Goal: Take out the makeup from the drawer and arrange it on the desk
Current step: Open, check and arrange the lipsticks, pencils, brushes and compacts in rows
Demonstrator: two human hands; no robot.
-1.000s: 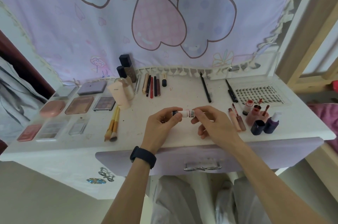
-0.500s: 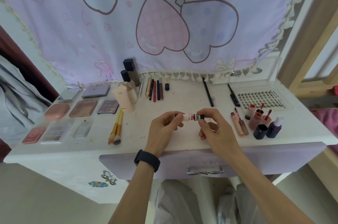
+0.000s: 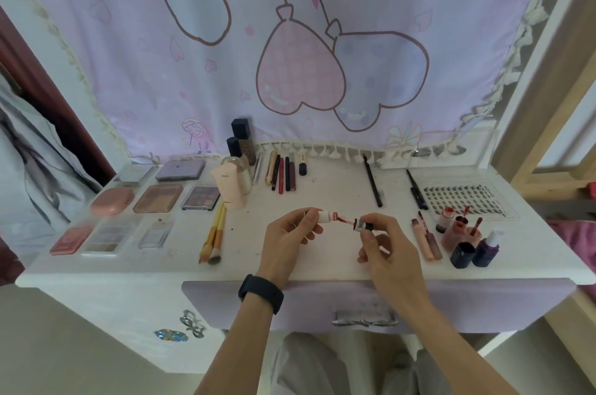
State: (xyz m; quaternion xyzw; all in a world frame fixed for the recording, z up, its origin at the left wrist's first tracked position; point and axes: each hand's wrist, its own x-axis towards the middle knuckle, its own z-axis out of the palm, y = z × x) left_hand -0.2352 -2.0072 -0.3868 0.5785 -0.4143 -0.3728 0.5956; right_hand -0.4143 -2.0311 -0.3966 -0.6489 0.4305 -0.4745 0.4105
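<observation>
Above the middle of the white desk (image 3: 322,259) my left hand (image 3: 287,239) pinches a small white lip-gloss tube (image 3: 325,216). My right hand (image 3: 383,243) pinches its dark cap (image 3: 363,225), pulled a short way off, with the red applicator wand (image 3: 344,219) showing between tube and cap. The lilac drawer (image 3: 483,304) below the desk edge is shut.
Palettes and compacts (image 3: 158,198) lie in rows on the left, with brushes (image 3: 213,235) beside them. Bottles (image 3: 242,143) and pencils (image 3: 281,171) stand at the back. Lip glosses and small bottles (image 3: 461,233) cluster on the right, by a lash tray (image 3: 464,201).
The closed tube held between both hands has been opened: my right hand drew the cap and wand out to the right. The camera tilted up slightly.
</observation>
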